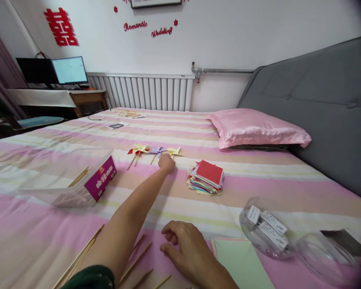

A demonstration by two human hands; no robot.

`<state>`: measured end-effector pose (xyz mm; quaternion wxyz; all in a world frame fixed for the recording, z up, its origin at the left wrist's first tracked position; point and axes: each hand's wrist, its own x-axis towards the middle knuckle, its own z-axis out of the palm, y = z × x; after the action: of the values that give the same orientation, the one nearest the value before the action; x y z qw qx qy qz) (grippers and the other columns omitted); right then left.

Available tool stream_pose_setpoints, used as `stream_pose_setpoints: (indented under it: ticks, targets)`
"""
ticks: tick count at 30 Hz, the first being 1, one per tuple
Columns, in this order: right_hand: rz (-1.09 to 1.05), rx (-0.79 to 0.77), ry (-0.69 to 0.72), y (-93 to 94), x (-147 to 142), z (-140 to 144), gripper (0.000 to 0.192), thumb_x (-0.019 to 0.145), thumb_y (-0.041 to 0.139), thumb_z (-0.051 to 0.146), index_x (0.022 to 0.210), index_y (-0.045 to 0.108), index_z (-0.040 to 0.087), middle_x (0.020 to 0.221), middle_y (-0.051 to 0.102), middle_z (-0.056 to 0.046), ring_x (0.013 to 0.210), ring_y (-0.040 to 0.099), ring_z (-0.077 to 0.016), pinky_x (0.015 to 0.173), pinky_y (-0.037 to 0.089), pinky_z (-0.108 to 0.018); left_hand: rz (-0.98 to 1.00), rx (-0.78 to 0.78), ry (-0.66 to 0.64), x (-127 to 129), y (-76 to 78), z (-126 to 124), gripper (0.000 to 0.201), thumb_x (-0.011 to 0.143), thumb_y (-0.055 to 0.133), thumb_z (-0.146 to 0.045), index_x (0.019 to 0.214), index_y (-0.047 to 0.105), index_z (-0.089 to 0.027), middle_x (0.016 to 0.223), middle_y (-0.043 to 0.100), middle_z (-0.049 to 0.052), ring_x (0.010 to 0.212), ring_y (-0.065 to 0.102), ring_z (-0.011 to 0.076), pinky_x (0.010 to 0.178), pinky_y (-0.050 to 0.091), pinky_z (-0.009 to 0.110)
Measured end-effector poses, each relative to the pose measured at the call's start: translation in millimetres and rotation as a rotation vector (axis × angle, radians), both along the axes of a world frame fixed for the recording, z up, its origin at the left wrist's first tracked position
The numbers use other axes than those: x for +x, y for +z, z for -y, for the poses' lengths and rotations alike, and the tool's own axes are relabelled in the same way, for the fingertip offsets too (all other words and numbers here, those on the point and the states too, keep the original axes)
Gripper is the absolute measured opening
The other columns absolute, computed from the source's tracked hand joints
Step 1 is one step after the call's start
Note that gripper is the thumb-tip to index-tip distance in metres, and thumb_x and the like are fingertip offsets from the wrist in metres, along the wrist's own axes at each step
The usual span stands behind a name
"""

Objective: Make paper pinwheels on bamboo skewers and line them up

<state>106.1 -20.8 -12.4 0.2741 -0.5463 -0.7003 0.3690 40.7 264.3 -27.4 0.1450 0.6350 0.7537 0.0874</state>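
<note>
My left hand (167, 163) reaches far forward over the bed, fingers closed at the stick of a yellow paper pinwheel (175, 151). A purple pinwheel (158, 151) lies just left of it, and beyond that are yellow and red pinwheels (138, 149) with their sticks toward me. Nearer to me, my right hand (185, 245) hovers low with loosely bent fingers, the thumb apart and nothing held. Several wooden sticks (136, 261) lie below and left of it. Pale green paper sheets (239, 261) are beside its wrist.
A stack of coloured paper squares (209, 176) sits right of the left hand. At left stands a clear plastic box (63, 196) containing sticks. Clear round containers, one with small white boxes (272, 230), lie at right. A pink pillow (255, 126) is farther back.
</note>
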Motion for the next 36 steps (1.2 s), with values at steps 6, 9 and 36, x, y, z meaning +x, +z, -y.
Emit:
stream_pose_setpoints:
  ticks: [6, 9, 36]
  targets:
    - [0.002, -0.001, 0.0, -0.1, 0, 0, 0.024, 0.073, 0.059, 0.023, 0.096, 0.064, 0.019, 0.091, 0.068, -0.005, 0.088, 0.058, -0.02, 0.077, 0.039, -0.027, 0.015, -0.018, -0.004, -4, 3.8, 3, 0.034, 0.084, 0.055, -0.03, 0.113, 0.053, -0.013, 0.112, 0.056, 0.011, 0.095, 0.058, 0.0206, 0.079, 0.049, 0.039]
    - [0.008, 0.0, 0.006, -0.1, 0, 0, 0.024, 0.073, 0.059, 0.023, 0.096, 0.064, 0.019, 0.09, 0.068, -0.005, 0.087, 0.059, -0.0197, 0.076, 0.04, -0.026, 0.02, -0.002, -0.013, -4, 8.4, 11, 0.034, 0.083, 0.056, -0.03, 0.113, 0.053, -0.013, 0.112, 0.056, 0.011, 0.095, 0.058, 0.0207, 0.079, 0.049, 0.038]
    - [0.263, 0.12, 0.159, 21.3, 11, 12, 0.026, 0.07, 0.067, 0.026, 0.095, 0.064, 0.021, 0.089, 0.068, -0.003, 0.081, 0.06, -0.0174, 0.072, 0.04, -0.026, 0.966, 0.674, -0.018, -47, 130.9, 280, 0.019, 0.068, 0.067, -0.036, 0.069, 0.068, -0.017, 0.059, 0.064, 0.0, 0.04, 0.045, 0.0073, 0.039, 0.036, 0.02]
